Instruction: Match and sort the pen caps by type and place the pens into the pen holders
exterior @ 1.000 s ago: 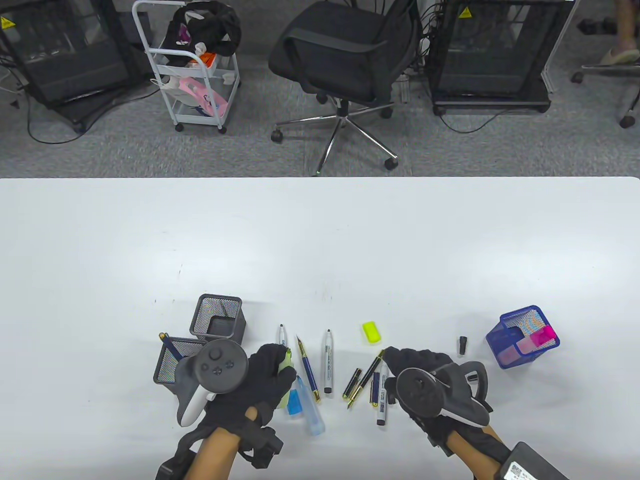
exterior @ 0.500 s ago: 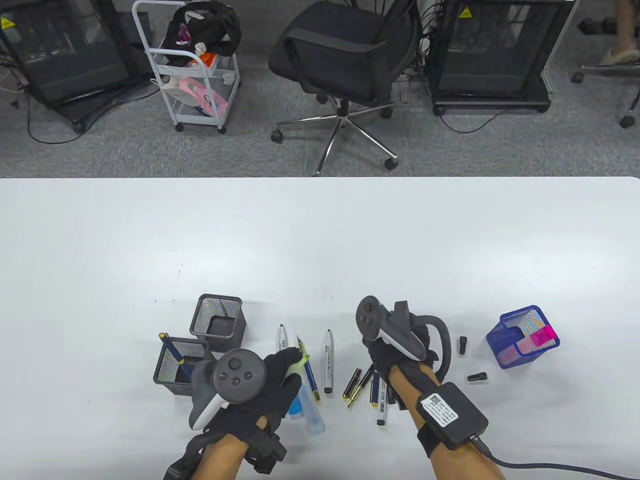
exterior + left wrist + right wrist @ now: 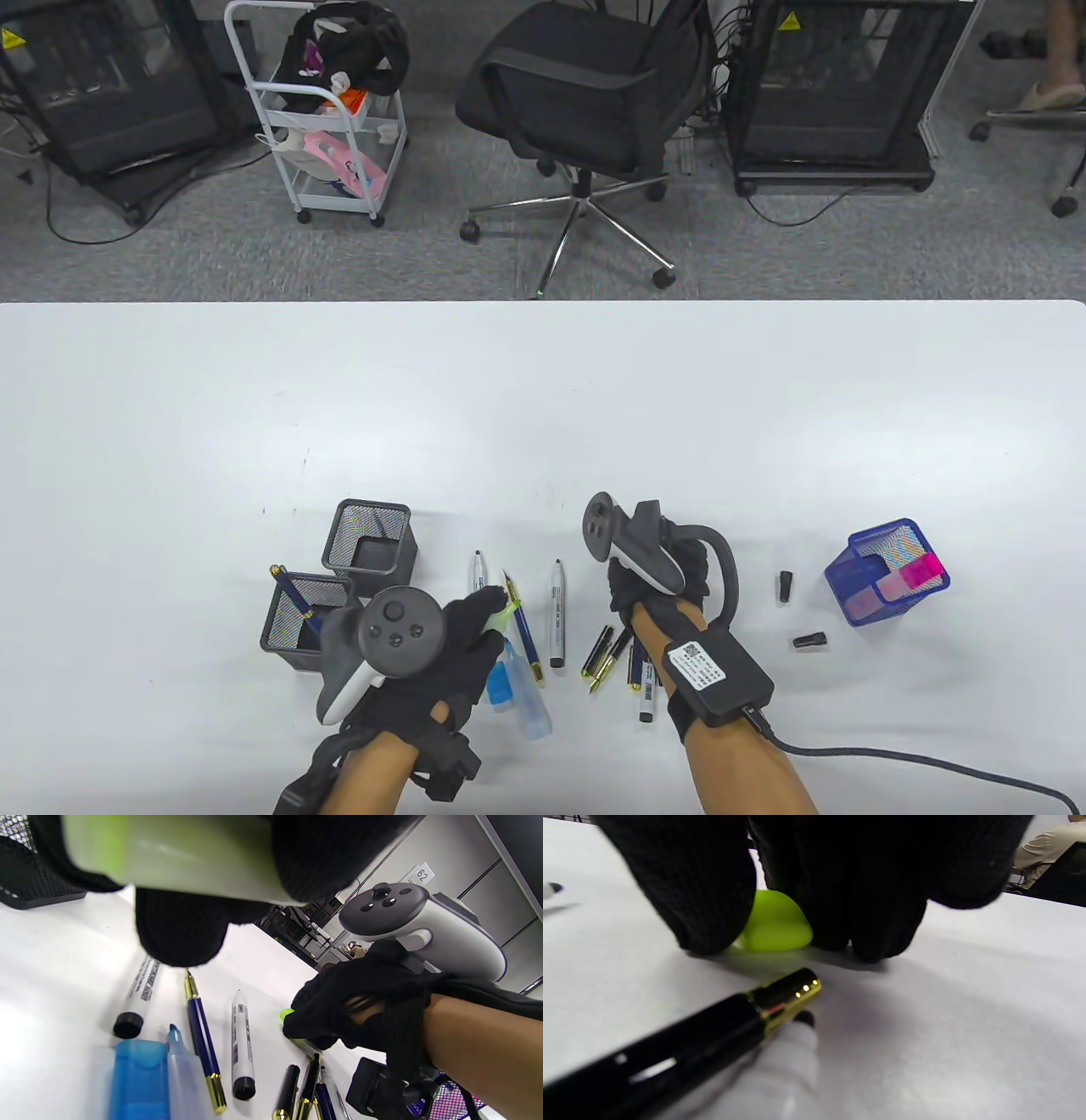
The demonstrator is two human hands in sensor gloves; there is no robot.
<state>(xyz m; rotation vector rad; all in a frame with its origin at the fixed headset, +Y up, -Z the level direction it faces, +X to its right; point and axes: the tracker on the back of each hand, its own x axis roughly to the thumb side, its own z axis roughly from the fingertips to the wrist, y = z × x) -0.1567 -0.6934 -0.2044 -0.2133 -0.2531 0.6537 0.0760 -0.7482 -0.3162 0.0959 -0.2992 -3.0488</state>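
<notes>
My left hand (image 3: 490, 615) grips a pale green highlighter (image 3: 506, 613) without its cap, seen close up as a pale green highlighter (image 3: 169, 853) across the top of the left wrist view. My right hand (image 3: 624, 590) is down on the table just right of the white marker (image 3: 556, 615). Its thumb and fingers (image 3: 712, 899) pinch the yellow-green cap (image 3: 774, 923) against the tabletop. The cap is hidden under that hand in the table view. The yellow-green cap (image 3: 287, 1013) peeks out at the fingertips in the left wrist view.
Between the hands lie a blue highlighter with its cap (image 3: 517, 692), a blue-and-gold pen (image 3: 524, 632), black-and-gold pens (image 3: 607, 649) and another marker (image 3: 649, 688). Two black caps (image 3: 785, 586) lie right. Black mesh holders (image 3: 369, 535) stand left, a blue holder (image 3: 882, 569) right.
My right hand has moved up and left from the pens onto the yellow-green cap and closed on it. A second black cap now shows where that hand was. The left hand shifted slightly.
</notes>
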